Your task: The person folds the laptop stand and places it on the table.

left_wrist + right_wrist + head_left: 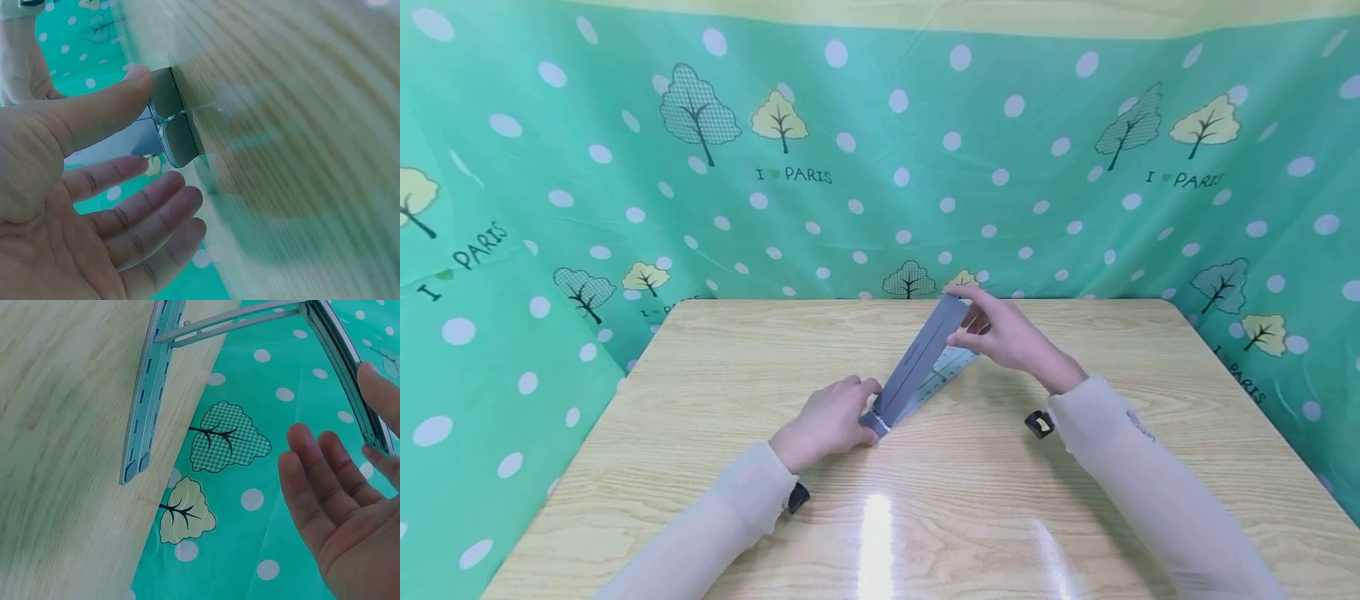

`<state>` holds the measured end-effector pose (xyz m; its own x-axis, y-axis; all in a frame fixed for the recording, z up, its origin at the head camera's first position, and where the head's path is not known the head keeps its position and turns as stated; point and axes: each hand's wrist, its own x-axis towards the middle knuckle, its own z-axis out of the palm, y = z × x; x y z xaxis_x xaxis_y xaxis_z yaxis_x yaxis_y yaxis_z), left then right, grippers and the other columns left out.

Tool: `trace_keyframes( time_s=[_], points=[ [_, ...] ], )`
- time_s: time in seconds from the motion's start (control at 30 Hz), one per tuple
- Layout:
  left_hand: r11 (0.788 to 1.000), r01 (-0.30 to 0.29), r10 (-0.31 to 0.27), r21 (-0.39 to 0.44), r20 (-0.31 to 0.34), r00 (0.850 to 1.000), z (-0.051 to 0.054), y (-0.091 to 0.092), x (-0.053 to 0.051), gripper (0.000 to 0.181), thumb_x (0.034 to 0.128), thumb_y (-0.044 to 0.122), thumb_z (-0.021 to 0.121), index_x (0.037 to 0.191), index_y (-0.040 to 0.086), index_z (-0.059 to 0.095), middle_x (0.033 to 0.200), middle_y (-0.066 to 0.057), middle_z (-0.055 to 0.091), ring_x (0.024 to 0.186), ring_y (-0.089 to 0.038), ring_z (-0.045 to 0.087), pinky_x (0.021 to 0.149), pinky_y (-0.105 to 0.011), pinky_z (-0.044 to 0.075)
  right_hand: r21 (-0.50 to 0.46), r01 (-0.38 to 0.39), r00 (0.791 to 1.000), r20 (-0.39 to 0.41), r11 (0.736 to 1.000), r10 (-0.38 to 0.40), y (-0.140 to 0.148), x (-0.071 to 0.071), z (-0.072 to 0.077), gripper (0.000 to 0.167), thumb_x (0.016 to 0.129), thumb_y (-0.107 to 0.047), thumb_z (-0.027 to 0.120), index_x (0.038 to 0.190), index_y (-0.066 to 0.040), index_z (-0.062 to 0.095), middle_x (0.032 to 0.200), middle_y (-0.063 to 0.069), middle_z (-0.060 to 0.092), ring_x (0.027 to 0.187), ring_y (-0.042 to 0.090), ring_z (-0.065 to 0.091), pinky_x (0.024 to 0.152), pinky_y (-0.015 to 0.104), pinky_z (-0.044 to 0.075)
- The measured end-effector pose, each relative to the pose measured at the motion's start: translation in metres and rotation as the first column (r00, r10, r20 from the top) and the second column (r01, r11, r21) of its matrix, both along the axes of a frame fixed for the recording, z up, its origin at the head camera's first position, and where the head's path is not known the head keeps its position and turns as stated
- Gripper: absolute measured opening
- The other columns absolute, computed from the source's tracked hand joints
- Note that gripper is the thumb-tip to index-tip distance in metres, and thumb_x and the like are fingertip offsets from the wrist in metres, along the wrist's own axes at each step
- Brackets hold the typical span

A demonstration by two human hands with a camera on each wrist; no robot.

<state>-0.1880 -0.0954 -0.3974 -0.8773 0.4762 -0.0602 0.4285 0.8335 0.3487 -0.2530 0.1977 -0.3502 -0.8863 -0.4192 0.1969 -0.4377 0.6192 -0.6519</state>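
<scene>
Green dotted cloth (865,108) with printed trees hangs behind the gray folding stand (917,362), which is on the wood-grain table (715,375) with its long panel (928,346) slanting up over a slotted base (147,406). At the stand's hinged end, my left hand (827,419) holds it between thumb and forefinger, other fingers loosely spread; at its raised end, my right hand (1011,335) pinches the panel's edges. My pale sleeves (1150,475) lie nearer me than the stand.

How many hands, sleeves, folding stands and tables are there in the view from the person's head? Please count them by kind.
Hands: 2 (left hand, right hand)
Sleeves: 2 (left sleeve, right sleeve)
Folding stand: 1
Table: 1
Total: 6
</scene>
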Motion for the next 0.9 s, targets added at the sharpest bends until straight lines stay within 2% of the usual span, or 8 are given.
trace_keyframes(
  time_s=[0.17,0.3,0.43,0.73,0.9],
  points=[
    [1.0,0.014,-0.014,-0.003,0.023,1.0,0.001,-0.007,-0.007,0.068,0.0771,0.021,0.093,0.138,0.011,0.063,0.105,-0.009,0.064,0.093,-0.023,0.062,0.075,-0.041,0.054,-0.019,0.026,0.999,-0.032,0.999,-0.026,0.0,0.006,-0.003,0.075,0.092,-0.026,0.082,0.155,-0.016,0.044,0.093,0.006,0.065,0.084,0.02,0.064,0.082,0.039,0.057],
    [0.998,0.062,-0.062,0.004,0.047,0.997,0.002,-0.014,-0.014,0.068,0.08,0.018,0.09,0.141,0.01,0.061,0.11,-0.011,0.065,0.099,-0.025,0.063,0.084,-0.042,0.055,-0.02,0.07,0.996,-0.047,0.997,-0.071,-0.003,0.014,-0.005,0.077,0.091,-0.027,0.083,0.156,-0.014,0.043,0.09,0.005,0.065,0.081,0.019,0.064,0.08,0.039,0.057],
    [0.995,0.102,-0.102,0.007,0.064,0.993,0.002,-0.019,-0.021,0.067,0.0808,0.015,0.089,0.141,0.011,0.06,0.113,-0.012,0.065,0.102,-0.027,0.064,0.091,-0.044,0.054,-0.028,0.102,0.993,-0.058,0.994,-0.104,-0.005,0.022,-0.006,0.079,0.09,-0.026,0.084,0.154,-0.007,0.042,0.087,0.005,0.064,0.077,0.019,0.062,0.075,0.038,0.056],
    [0.994,0.11,-0.11,0.008,0.122,0.986,0.004,-0.025,-0.035,0.068,0.0819,0.012,0.088,0.143,0.019,0.06,0.108,-0.005,0.062,0.092,-0.018,0.059,0.087,-0.039,0.053,-0.041,0.154,0.983,-0.095,0.987,-0.157,-0.011,0.036,-0.007,0.073,0.088,-0.026,0.085,0.148,-0.006,0.047,0.079,0.003,0.063,0.068,0.019,0.058,0.065,0.036,0.051],
    [0.992,0.124,-0.123,0.003,0.134,0.983,0.006,-0.027,-0.04,0.067,0.0823,0.009,0.087,0.143,0.022,0.06,0.111,-0.006,0.061,0.096,-0.02,0.059,0.09,-0.04,0.053,0.0,0.2,0.973,-0.121,0.98,-0.198,-0.013,0.045,-0.006,0.073,0.089,-0.031,0.084,0.147,-0.007,0.046,0.076,0.001,0.061,0.065,0.018,0.056,0.062,0.036,0.049]
  ],
)
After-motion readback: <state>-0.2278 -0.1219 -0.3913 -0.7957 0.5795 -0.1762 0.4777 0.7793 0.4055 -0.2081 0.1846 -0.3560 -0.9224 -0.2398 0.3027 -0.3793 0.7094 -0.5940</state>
